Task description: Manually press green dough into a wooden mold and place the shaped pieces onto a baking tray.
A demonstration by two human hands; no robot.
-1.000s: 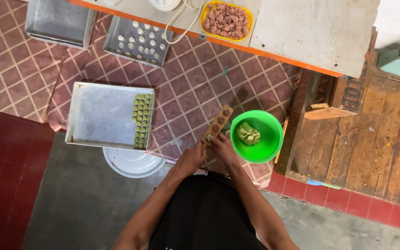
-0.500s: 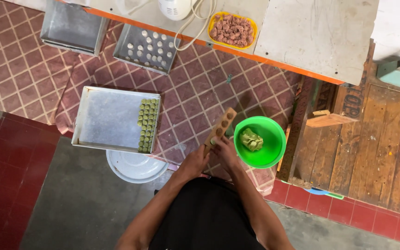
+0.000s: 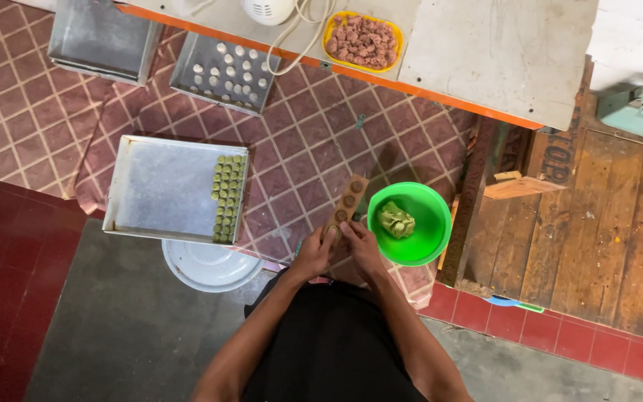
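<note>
Looking down, the person sits on the floor with both hands together over a long brown wooden mould with round holes (image 3: 346, 205). Compared with a moment ago, the hands and the mould have hardly moved; only the view has slid a little, so the same pressing work seems to be going on and no new piece has joined the tray. Up past the hands is the big grey table top with an orange edge (image 3: 500, 52), with a yellow dish of brown lumps (image 3: 362, 40) on it. To the left of the hands lies a large flat silver metal tray (image 3: 165, 187), and on the side of it nearest the hands stand rows of small green pieces (image 3: 228, 197). A round white lid (image 3: 206, 266) pokes out from under that tray, close to the left arm. Farther up are two more metal trays, one with small white pieces (image 3: 223, 71). Just right of the hands sits a bright green plastic bowl (image 3: 409, 223) with a lump of green dough (image 3: 396, 220) inside. The left hand (image 3: 314, 251) is curled around the near end of the mould and holds it. The right hand (image 3: 360, 246) is bent over the same end, fingers pressing down on it; I cannot tell if it hides a bit of dough.
</note>
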